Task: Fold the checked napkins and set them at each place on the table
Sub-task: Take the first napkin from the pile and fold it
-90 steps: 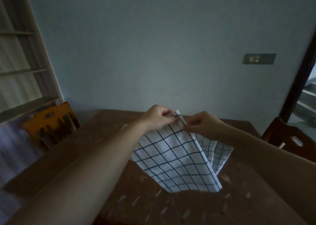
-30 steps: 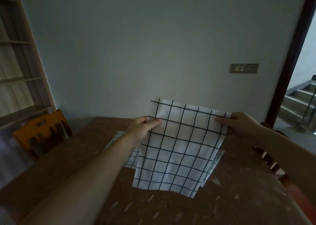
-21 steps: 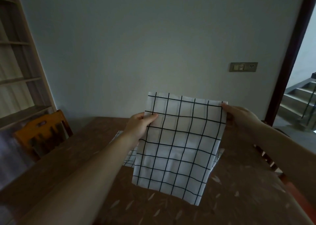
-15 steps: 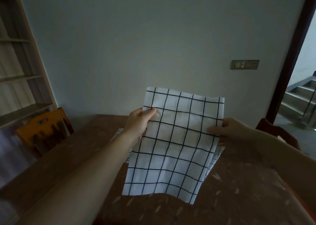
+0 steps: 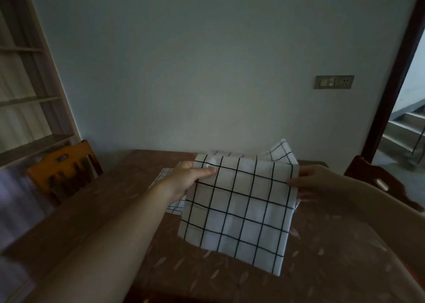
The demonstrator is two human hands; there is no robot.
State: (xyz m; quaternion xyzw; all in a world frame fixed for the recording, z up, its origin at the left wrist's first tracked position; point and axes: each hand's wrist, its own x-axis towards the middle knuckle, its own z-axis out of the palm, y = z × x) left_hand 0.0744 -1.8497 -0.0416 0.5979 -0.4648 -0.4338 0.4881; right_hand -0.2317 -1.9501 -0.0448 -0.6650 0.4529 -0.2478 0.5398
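Observation:
A white napkin with a black check hangs above the brown table, held up between both hands. My left hand pinches its upper left edge with the thumb on the front. My right hand holds the right edge at mid height. The top part of the cloth droops backward over the fold line, a corner sticking up behind. More checked cloth lies flat on the table behind my left hand, mostly hidden.
A light wooden chair stands at the table's left side and a dark chair at its right. Shelves fill the left wall. A doorway with stairs opens at the right.
The upright top half of the napkin has fallen backward, so the held cloth is shorter. Both hands have come lower toward the table, and my right hand slid down the right edge.

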